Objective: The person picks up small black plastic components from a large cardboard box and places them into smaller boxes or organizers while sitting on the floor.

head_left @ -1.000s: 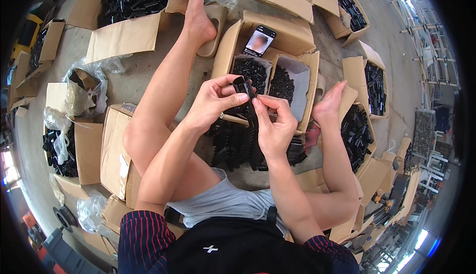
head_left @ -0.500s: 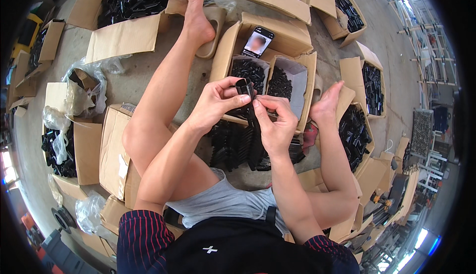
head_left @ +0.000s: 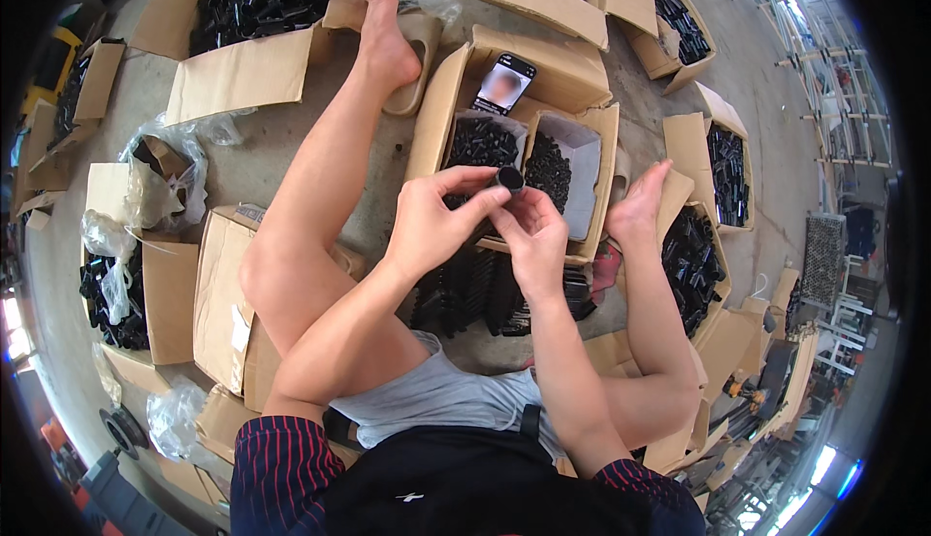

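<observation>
Between my hands is a black tubular plastic part [head_left: 509, 180], its round end turned up toward me. The thumb and fingers of my left hand [head_left: 432, 218] pinch it from the left. My right hand [head_left: 536, 237] closes its fingertips on it from the right and below; whether they hold a smaller piece as well is hidden. Just beyond my hands stands an open cardboard box [head_left: 439, 133] with two grey trays inside. Black pieces [head_left: 482, 141] fill the left tray, and smaller black pieces [head_left: 549, 165] lie in the right one.
A phone [head_left: 504, 83] leans at the box's far side. Stacked black parts [head_left: 454, 293] lie on the floor below my hands. My bare legs flank the box. Around me stand cardboard boxes of black parts [head_left: 267, 2], with plastic bags [head_left: 175, 415] at the left.
The black part has been tilted, so its round end now faces up instead of its side. Both hands have shifted slightly, still together on it.
</observation>
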The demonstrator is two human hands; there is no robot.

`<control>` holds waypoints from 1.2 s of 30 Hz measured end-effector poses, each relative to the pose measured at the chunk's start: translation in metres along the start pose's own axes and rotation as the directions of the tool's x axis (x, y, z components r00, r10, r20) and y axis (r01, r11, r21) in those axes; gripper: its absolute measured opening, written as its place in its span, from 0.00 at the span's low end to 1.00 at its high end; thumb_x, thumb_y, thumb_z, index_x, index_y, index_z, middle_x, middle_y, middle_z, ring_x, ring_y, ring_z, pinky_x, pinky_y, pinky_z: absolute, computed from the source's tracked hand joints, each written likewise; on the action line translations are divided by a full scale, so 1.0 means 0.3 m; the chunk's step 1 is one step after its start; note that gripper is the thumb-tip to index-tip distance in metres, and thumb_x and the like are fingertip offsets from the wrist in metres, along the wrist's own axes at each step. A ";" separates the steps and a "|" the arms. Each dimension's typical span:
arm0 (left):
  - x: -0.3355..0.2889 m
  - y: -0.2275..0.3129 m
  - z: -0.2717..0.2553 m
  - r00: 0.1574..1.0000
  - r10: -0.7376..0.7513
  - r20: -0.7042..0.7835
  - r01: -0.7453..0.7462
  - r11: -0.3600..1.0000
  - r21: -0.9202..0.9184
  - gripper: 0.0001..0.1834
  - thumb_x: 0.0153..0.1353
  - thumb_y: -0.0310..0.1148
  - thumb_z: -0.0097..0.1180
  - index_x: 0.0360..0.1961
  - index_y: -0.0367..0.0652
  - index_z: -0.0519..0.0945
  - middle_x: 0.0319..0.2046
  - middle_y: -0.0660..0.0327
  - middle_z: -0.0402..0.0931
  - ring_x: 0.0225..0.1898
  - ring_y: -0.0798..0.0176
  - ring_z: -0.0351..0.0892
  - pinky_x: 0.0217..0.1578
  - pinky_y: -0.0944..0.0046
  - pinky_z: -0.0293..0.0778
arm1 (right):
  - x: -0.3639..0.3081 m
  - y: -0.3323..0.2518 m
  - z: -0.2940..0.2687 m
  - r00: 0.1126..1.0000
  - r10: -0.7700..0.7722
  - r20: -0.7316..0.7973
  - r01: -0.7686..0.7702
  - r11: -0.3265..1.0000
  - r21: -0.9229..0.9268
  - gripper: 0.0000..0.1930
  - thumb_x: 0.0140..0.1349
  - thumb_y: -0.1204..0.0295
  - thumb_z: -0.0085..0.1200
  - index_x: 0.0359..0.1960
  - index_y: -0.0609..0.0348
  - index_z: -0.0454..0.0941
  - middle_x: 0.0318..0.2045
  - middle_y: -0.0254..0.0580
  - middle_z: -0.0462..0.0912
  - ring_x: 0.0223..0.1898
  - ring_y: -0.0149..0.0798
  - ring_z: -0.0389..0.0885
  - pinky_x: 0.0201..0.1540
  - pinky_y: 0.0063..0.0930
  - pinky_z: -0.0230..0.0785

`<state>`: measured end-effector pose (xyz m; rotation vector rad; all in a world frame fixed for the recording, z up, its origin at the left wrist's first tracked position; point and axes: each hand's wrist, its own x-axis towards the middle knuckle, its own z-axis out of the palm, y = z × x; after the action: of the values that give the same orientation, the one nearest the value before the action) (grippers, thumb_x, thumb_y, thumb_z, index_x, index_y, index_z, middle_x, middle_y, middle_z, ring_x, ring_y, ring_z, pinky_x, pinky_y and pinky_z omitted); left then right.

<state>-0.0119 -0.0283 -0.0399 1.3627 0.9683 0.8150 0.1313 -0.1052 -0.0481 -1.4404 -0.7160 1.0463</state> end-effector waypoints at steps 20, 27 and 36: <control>-0.026 -0.133 0.079 0.769 -0.586 0.257 0.594 0.504 -0.627 0.11 0.70 0.37 0.60 0.50 0.47 0.80 0.36 0.72 0.81 0.36 0.76 0.78 0.36 0.71 0.70 | 0.313 0.268 -0.367 0.966 0.257 -0.037 -0.104 0.254 -0.962 0.14 0.59 0.68 0.66 0.46 0.57 0.85 0.44 0.55 0.87 0.51 0.54 0.84 0.53 0.43 0.75; -0.033 -0.102 0.069 0.759 -0.601 0.251 0.604 0.507 -0.614 0.16 0.69 0.38 0.62 0.55 0.48 0.77 0.36 0.71 0.81 0.37 0.75 0.75 0.37 0.71 0.65 | 0.338 0.273 -0.370 0.931 0.365 -0.016 -0.110 0.239 -0.965 0.12 0.57 0.71 0.66 0.43 0.57 0.85 0.43 0.56 0.87 0.50 0.57 0.84 0.54 0.45 0.75; -0.036 -0.112 0.078 0.806 -0.554 0.211 0.544 0.549 -0.635 0.17 0.69 0.38 0.63 0.55 0.47 0.76 0.39 0.69 0.82 0.40 0.77 0.77 0.40 0.72 0.68 | 0.319 0.238 -0.341 0.943 0.332 0.031 -0.039 0.201 -0.979 0.08 0.57 0.76 0.62 0.39 0.61 0.85 0.38 0.56 0.87 0.47 0.56 0.85 0.51 0.45 0.76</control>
<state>0.0028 -0.0499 -0.0734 0.3588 0.9048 0.5834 0.2533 -0.0755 -0.1429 -2.6007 -1.6176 0.9441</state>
